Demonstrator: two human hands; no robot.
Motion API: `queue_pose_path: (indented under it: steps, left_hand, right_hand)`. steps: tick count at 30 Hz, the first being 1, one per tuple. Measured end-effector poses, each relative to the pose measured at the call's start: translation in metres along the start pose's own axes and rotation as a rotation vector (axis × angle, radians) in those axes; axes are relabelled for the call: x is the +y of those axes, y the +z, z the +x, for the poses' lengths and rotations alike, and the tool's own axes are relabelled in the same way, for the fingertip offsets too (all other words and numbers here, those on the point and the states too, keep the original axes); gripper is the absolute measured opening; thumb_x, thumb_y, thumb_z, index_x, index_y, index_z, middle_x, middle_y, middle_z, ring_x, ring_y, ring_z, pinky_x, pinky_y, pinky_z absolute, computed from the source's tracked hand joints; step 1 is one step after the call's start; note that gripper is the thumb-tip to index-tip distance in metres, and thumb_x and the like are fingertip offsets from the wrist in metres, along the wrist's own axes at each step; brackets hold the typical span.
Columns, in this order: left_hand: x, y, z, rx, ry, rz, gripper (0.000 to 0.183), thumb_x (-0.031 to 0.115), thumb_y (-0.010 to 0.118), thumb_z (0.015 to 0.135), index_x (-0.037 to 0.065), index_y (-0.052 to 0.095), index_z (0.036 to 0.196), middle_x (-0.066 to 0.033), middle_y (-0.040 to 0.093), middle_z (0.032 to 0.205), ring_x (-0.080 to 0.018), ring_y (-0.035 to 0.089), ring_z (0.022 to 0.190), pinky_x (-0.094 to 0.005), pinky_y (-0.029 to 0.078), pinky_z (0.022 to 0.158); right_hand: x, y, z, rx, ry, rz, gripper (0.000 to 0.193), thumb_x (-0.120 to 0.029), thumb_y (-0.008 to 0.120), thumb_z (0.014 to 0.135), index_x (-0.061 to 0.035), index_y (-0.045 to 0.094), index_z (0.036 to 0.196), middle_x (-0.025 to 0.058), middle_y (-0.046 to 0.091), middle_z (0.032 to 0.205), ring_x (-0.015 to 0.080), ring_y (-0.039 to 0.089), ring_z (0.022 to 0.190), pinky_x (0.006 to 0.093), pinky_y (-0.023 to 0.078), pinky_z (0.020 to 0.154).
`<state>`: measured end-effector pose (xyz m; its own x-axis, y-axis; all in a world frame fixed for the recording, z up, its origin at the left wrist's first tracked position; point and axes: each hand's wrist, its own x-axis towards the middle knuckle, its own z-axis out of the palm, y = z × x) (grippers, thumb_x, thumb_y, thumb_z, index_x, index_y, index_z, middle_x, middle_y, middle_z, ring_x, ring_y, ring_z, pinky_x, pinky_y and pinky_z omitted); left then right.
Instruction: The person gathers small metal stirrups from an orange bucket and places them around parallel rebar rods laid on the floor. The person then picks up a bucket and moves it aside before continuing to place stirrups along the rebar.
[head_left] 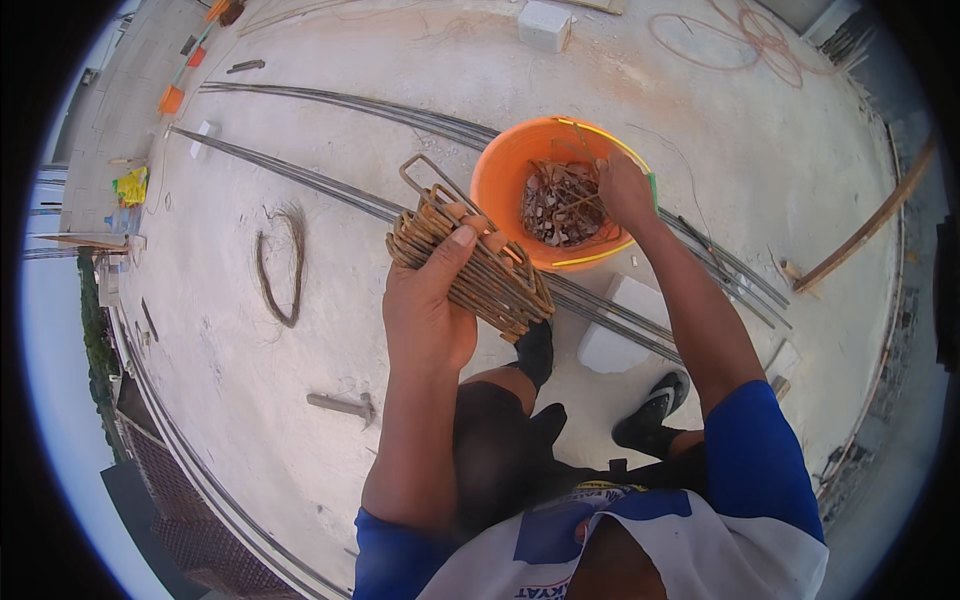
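My left hand (432, 300) is closed around a thick bundle of rusty rebar stirrups (478, 268), thumb across the top. The bent rectangular loops lie stacked side by side, tilted, left of an orange bucket (497, 165). My right hand (627, 190) is over the bucket's right side, its fingers curled. A thin bent steel bar (583, 140) runs from these fingers; the fingertips are partly hidden. Inside the bucket lies a heap of rusty metal scraps (562, 205). A yellow band edges its rim.
Long steel bars (290, 172) cross the concrete floor beneath the bucket. A white block (618, 325) sits by my feet. A hammer (345, 405) and a coil of tie wire (282, 265) lie at left. A hose (745, 40) curls at the far right; a curved plank (868, 218) stands right.
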<state>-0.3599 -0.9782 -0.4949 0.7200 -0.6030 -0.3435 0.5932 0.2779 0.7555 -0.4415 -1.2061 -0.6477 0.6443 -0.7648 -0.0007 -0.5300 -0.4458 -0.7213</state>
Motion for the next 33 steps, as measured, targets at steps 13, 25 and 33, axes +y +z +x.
queue_pose_path:
  steps: [13, 25, 33]
  left_hand:
    - [0.004, 0.002, 0.008, -0.01, -0.01, 0.003, 0.024, 0.001, 0.063, 0.088, 0.004, 0.058, 0.111, -0.0093, 0.066, 0.097, -0.0241, 0.066, 0.092, -0.0397, 0.054, 0.079]
    - [0.005, 0.002, 0.008, -0.019, 0.011, 0.0, 0.02, 0.002, 0.061, 0.09, -0.001, 0.059, 0.11, -0.0117, 0.066, 0.095, -0.021, 0.067, 0.086, -0.0365, 0.059, 0.073]
    - [0.003, -0.001, 0.009, -0.053, -0.005, -0.023, 0.021, 0.001, 0.062, 0.089, 0.003, 0.059, 0.109, -0.0101, 0.066, 0.096, -0.0228, 0.067, 0.088, -0.039, 0.056, 0.076]
  right_hand:
    - [0.063, 0.023, -0.009, -0.208, 0.265, 0.433, 0.021, -0.017, 0.048, 0.098, 0.0013, 0.058, 0.1, 0.0072, 0.058, 0.078, 0.0133, 0.058, 0.065, 0.031, 0.049, 0.06]
    - [0.067, 0.054, -0.028, -0.173, 0.167, 0.055, 0.047, -0.044, 0.067, 0.084, 0.0022, 0.062, 0.094, 0.0154, 0.063, 0.085, 0.0294, 0.063, 0.076, 0.042, 0.05, 0.072]
    - [0.074, 0.059, -0.026, 0.097, 0.048, -0.306, 0.032, -0.026, 0.057, 0.089, 0.0016, 0.057, 0.104, 0.0258, 0.061, 0.099, 0.0442, 0.062, 0.083, 0.0505, 0.051, 0.073]
